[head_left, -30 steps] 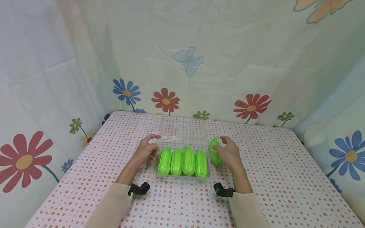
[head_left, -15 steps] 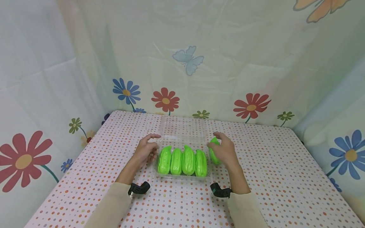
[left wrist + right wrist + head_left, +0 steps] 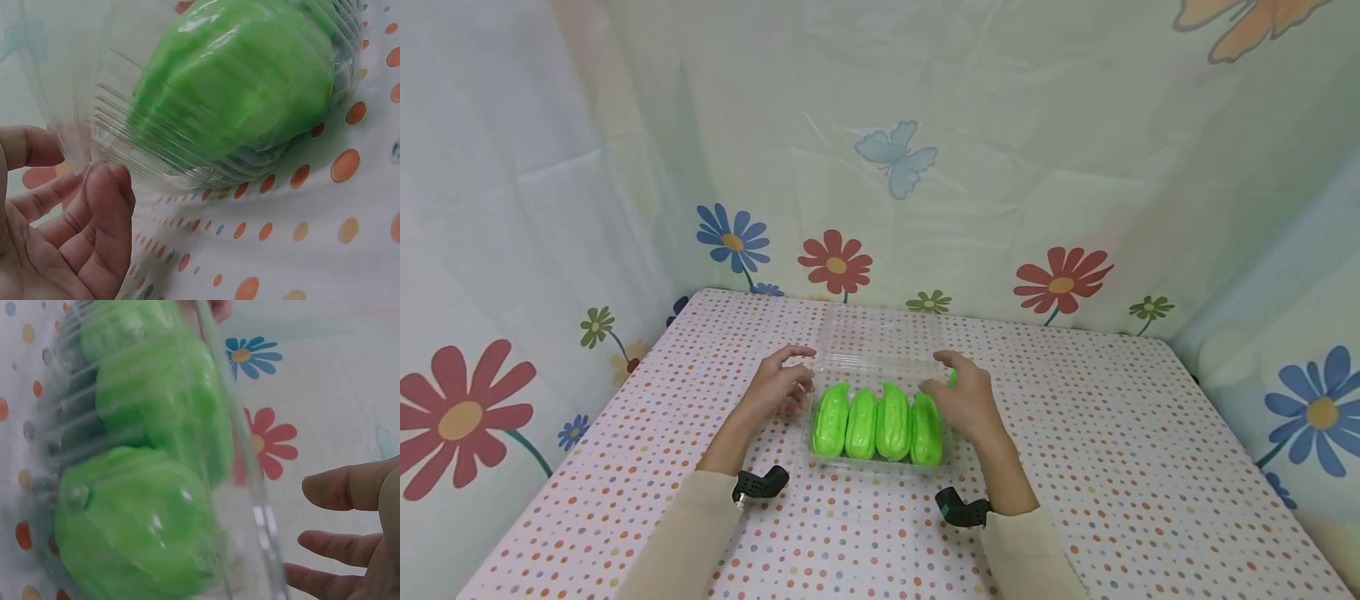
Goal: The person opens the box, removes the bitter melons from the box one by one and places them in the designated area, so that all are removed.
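A clear plastic box (image 3: 880, 468) stands on the table, its hinged lid (image 3: 880, 333) laid back. Inside lies a row of glossy, ridged green toy vegetables (image 3: 861, 423) of unclear kind. At the box's left side is my left hand (image 3: 767, 390); in the left wrist view its fingertips pinch a corner of the plastic. My right hand (image 3: 966, 404) is over the box's right side, its fingers apart and holding nothing in the right wrist view. Behind it shows a sliver of another green toy vegetable (image 3: 953, 377), mostly hidden.
The table (image 3: 1135, 467) has a white cover with coloured dots. Behind it and to both sides hangs a pale curtain (image 3: 985, 167) with printed flowers and butterflies. A small black device (image 3: 962, 508) is strapped to each wrist.
My right hand has moved left, from beside the separate toy vegetable to the box's right edge, hiding most of that vegetable. The left hand has barely shifted.
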`<state>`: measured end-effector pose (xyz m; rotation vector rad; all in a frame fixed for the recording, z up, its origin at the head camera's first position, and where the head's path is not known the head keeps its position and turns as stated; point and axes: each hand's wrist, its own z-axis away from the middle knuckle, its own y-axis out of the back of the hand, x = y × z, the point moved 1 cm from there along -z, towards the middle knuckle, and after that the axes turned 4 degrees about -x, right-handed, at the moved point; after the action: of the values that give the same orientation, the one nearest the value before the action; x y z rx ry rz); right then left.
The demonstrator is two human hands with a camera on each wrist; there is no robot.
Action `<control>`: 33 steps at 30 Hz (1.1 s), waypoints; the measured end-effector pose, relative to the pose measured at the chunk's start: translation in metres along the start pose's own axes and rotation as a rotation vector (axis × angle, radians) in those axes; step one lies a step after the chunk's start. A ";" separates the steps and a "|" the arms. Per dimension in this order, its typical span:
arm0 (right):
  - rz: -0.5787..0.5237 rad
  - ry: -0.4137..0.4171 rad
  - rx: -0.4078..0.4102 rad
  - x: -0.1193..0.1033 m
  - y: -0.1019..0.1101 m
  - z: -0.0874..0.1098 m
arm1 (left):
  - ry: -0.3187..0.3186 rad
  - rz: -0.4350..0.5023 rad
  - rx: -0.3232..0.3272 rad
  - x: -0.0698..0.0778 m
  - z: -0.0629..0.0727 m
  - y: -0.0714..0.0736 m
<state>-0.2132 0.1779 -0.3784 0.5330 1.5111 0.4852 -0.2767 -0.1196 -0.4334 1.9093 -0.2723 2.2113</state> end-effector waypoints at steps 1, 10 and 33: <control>0.002 0.007 -0.007 -0.001 -0.002 0.001 | 0.004 0.001 0.003 0.000 -0.001 -0.001; 0.034 0.056 -0.064 -0.012 -0.023 0.006 | 0.019 -0.041 0.050 -0.004 -0.010 -0.004; 0.291 0.091 -0.102 -0.018 -0.048 0.011 | -0.104 -0.003 -0.001 -0.002 -0.016 -0.020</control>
<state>-0.2039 0.1284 -0.3932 0.6619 1.4924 0.8174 -0.2861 -0.0960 -0.4375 2.0261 -0.2861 2.1130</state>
